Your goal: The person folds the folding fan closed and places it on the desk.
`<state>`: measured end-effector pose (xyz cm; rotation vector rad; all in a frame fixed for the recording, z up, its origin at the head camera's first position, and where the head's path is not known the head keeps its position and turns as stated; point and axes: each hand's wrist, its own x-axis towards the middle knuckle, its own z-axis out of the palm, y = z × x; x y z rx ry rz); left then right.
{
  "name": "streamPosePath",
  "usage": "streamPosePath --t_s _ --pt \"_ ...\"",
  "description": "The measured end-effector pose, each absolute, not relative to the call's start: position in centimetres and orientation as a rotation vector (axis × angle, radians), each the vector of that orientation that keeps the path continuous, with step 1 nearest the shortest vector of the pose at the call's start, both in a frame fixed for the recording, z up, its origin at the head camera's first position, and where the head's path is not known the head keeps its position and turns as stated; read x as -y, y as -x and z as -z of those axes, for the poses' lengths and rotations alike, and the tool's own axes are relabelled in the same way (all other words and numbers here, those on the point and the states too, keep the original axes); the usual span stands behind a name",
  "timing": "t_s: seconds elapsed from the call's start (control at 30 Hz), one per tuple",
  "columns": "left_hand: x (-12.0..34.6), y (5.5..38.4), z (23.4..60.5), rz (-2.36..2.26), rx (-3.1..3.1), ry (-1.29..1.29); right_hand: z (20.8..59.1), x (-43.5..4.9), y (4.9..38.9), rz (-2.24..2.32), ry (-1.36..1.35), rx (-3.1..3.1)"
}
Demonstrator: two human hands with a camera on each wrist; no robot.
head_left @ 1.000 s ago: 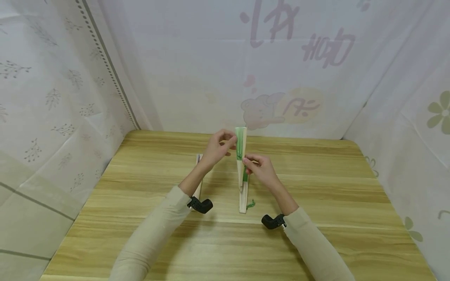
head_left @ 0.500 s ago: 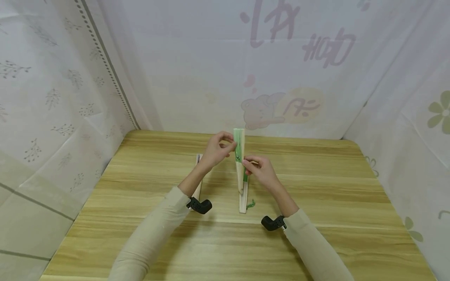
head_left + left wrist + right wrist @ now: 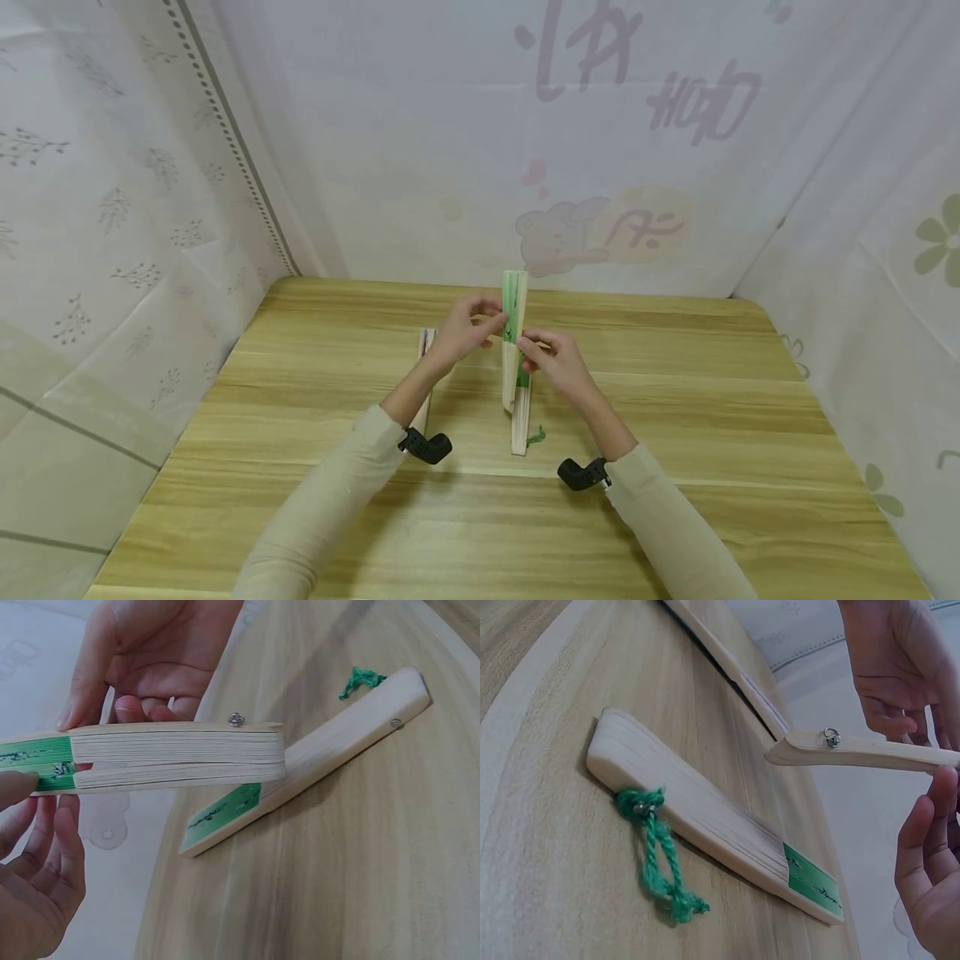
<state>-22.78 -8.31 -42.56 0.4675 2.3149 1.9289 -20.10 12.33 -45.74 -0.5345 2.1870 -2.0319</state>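
A folded hand fan, pale wood with a green part, is held up off the table. My left hand pinches its green part from the left, thumb on the folds in the left wrist view. From the other side my right hand pinches the same fan near where green meets wood. A small metal ring sits at the rivet end. Beneath, a second folded green fan lies on the table, with a green cord tassel at its rivet end. The held fan partly hides it in the head view.
Another folded fan lies to the left, partly hidden behind my left forearm. The wooden table reaches back to a printed cloth wall, with more cloth at both sides.
My left hand has moved slightly down along the held fan. The fan has turned a little, showing more of its folded wooden ribs. My right hand stays nearly in place.
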Motion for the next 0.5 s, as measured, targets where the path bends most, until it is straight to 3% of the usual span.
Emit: streamPosePath --t_s 0.5 --pt "8.0 21.7 43.9 -1.908 -2.24 -0.432 46.0 -12.8 20.0 2.061 0.441 -2.194"
